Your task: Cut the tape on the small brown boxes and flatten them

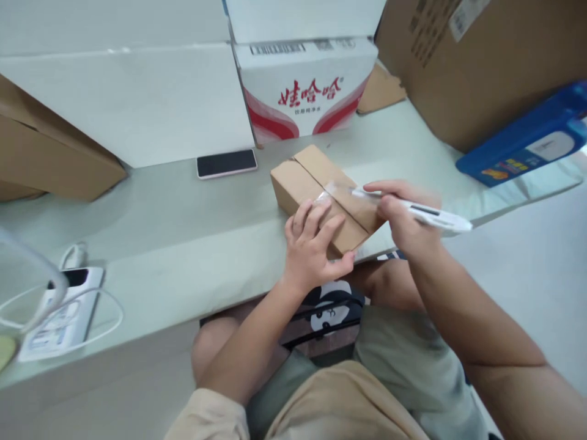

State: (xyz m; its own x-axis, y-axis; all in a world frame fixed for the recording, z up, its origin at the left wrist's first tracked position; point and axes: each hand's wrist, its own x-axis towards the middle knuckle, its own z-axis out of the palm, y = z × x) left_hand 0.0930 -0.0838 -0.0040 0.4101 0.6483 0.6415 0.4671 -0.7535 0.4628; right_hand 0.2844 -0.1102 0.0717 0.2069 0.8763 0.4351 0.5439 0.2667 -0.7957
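1. Small brown cardboard box resting near the front edge of the pale green worktop, just right of centre, its top seam sealed with clear tape.
2. Left hand pressed flat on the box's near end, fingers spread apart across the cardboard.
3. Right hand at 3 o'clock from the box, fingers clamped on a white utility knife, tip touching the taped seam.
4. Dark phone lying flat at 10 o'clock from the box.
5. White carton with red lettering standing at 12 o'clock.
6. White power strip far off at 8 o'clock.
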